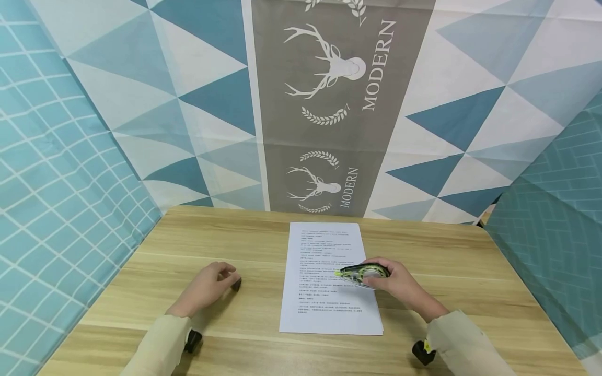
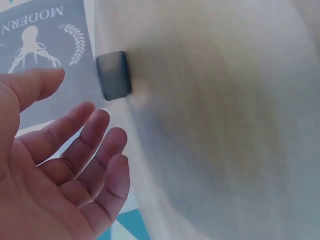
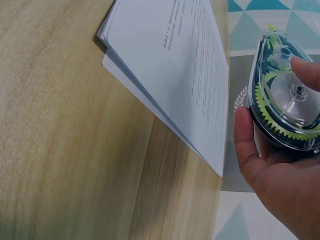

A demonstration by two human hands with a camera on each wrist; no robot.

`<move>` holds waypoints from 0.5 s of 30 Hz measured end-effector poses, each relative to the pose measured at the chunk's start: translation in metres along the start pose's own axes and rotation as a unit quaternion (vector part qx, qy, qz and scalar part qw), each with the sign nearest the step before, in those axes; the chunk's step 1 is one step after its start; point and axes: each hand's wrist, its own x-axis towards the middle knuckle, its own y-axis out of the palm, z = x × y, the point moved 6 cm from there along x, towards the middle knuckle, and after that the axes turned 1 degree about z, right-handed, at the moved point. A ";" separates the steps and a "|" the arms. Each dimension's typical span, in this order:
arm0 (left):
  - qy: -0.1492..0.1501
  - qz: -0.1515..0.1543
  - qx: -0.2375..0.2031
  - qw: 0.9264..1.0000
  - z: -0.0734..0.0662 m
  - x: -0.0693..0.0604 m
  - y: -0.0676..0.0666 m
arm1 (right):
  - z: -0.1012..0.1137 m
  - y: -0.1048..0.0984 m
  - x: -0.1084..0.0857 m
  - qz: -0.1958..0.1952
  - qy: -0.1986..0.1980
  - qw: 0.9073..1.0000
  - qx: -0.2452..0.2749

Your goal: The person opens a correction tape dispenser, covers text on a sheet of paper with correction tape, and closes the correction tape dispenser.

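My right hand (image 1: 390, 279) grips a correction tape (image 1: 364, 273) with a clear case and a yellow-green gear wheel. Its tip points left over a stack of printed paper (image 1: 324, 318); in the right wrist view the thumb lies on the side of the correction tape (image 3: 290, 97). To the left of the paper, my left hand (image 1: 209, 284) is held with loosely bent fingers and nothing in it. Close to its fingertips is a small dark block (image 2: 114, 75), of a kind I cannot tell, partly hidden by the hand in the head view.
The paper lies on a wood-grain table (image 1: 254, 350). Behind the table hangs a patterned cloth (image 1: 320, 130) with deer heads and triangles, and blue tiled cloth (image 1: 61, 172) stands at the left. A black wrist device (image 1: 193, 341) shows at the left sleeve.
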 end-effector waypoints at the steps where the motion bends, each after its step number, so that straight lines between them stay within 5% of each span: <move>1: 0.007 -0.004 0.000 1.000 -0.003 0.000 -0.001 | 0.000 0.000 0.000 0.000 0.001 1.000 0.000; 15: 0.111 0.002 0.011 0.994 -0.052 0.012 0.017 | -0.005 -0.002 0.001 -0.010 0.011 1.000 0.000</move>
